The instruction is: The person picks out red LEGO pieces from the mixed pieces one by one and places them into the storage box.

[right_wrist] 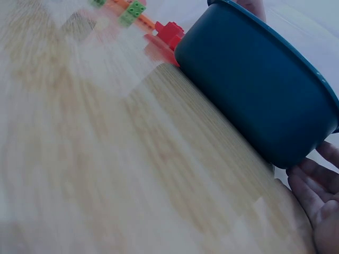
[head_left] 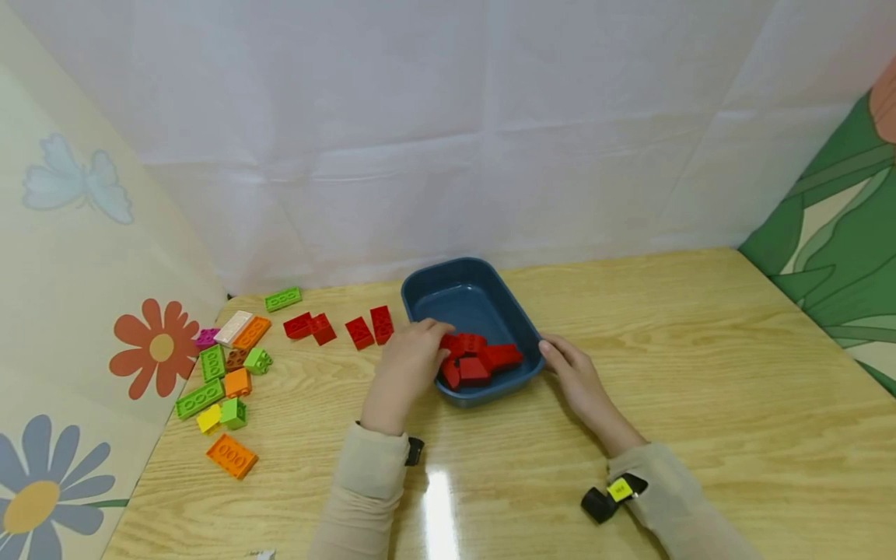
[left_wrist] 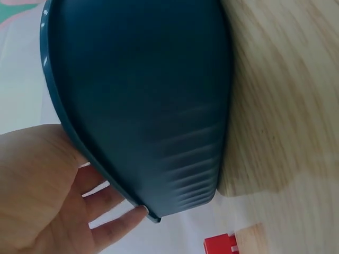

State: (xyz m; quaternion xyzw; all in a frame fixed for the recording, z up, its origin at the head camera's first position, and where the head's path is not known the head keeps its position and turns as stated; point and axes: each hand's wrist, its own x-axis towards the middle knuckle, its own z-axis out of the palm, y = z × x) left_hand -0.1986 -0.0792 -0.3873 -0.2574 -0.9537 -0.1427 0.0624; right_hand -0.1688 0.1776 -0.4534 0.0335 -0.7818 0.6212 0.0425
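Note:
A blue tray (head_left: 514, 311) holds several red bricks (head_left: 474, 370) at its near end. Over the tray's left rim, my left hand (head_left: 409, 369) has its fingers beside the red bricks; whether they touch one is hidden. In the left wrist view, that hand (left_wrist: 58, 201) has its fingers loosely spread along the rim of the tray (left_wrist: 143, 106). My right hand (head_left: 584, 389) grips the right side of the tray, thumb at the rim. The right wrist view has the fingers of this hand (right_wrist: 318, 190) against the outside of the tray (right_wrist: 249, 79).
Several more red bricks (head_left: 360, 333) lie left of the tray. Farther left are green (head_left: 199, 399), orange (head_left: 232, 456), yellow (head_left: 208, 418), white and magenta bricks. A white sheet (head_left: 378, 155) hangs behind the table (head_left: 504, 482), with patterned panels at both sides.

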